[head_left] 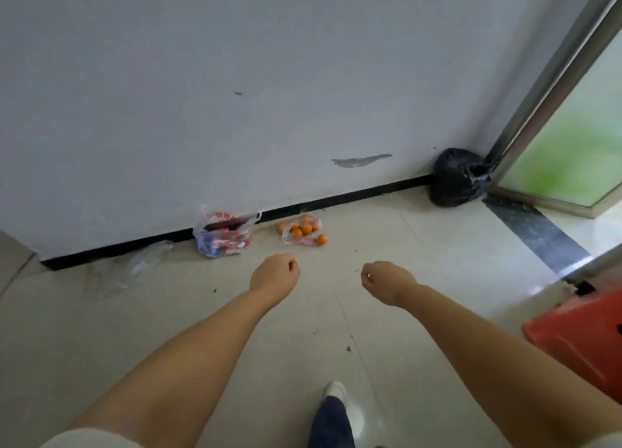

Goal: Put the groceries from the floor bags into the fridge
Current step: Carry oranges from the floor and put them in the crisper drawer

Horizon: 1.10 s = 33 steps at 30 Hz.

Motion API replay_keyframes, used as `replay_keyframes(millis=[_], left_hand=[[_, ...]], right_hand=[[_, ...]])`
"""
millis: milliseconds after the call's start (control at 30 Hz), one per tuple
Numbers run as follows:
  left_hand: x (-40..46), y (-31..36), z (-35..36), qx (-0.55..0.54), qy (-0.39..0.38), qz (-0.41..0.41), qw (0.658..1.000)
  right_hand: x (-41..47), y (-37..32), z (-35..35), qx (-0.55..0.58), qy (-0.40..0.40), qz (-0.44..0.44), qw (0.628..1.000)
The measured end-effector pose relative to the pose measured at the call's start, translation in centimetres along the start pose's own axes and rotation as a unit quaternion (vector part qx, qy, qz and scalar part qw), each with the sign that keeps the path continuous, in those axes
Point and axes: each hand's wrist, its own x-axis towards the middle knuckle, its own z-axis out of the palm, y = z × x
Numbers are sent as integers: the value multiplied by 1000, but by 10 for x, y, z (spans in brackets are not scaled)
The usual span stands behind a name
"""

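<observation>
Two grocery bags lie on the floor against the wall's black skirting. A red, white and blue plastic bag (223, 234) sits on the left. To its right a clear bag of oranges (304, 234) lies open on the tiles. An empty-looking clear plastic bag (134, 266) lies further left. My left hand (276, 273) hovers below the printed bag, fingers curled shut, holding nothing. My right hand (383, 279) is level with it, below and right of the oranges, fingers also curled with nothing in them. No fridge is in view.
A tied black rubbish bag (459, 178) sits in the corner by a metal-framed glass door (565, 145). A red plastic object (582, 340) stands at the right edge. My white shoe (335, 392) is on the pale tiled floor (420, 245).
</observation>
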Motion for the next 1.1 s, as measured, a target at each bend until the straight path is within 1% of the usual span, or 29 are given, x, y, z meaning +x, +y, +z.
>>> replay_keyframes(millis=[100, 200, 367, 500, 633, 833, 900, 1000, 1100], left_hand=[[46, 5, -4, -8, -9, -42, 999], [88, 4, -11, -28, 0, -83, 996], [154, -2, -17, -41, -14, -123, 991], [226, -11, -22, -56, -33, -123, 990], [321, -28, -32, -59, -43, -123, 990], [464, -27, -67, -8, -72, -77, 994], [502, -24, -69, -7, -77, -78, 994], [548, -23, -49, -7, -95, -75, 993], [581, -35, -2, -23, -122, -86, 989]], right_hand=[[59, 3, -17, -9, -39, -23, 999], [110, 2, -39, -15, -59, -49, 997], [188, -3, -62, -26, -85, -70, 994], [261, -6, -74, -30, -99, -68, 992], [351, -11, -92, -28, -102, -63, 992], [471, -5, -135, 2, -110, -18, 994], [501, -1, -143, 20, -107, -4, 994], [547, 13, -140, 33, -120, 1, 992], [595, 32, -111, 32, -152, -8, 988]])
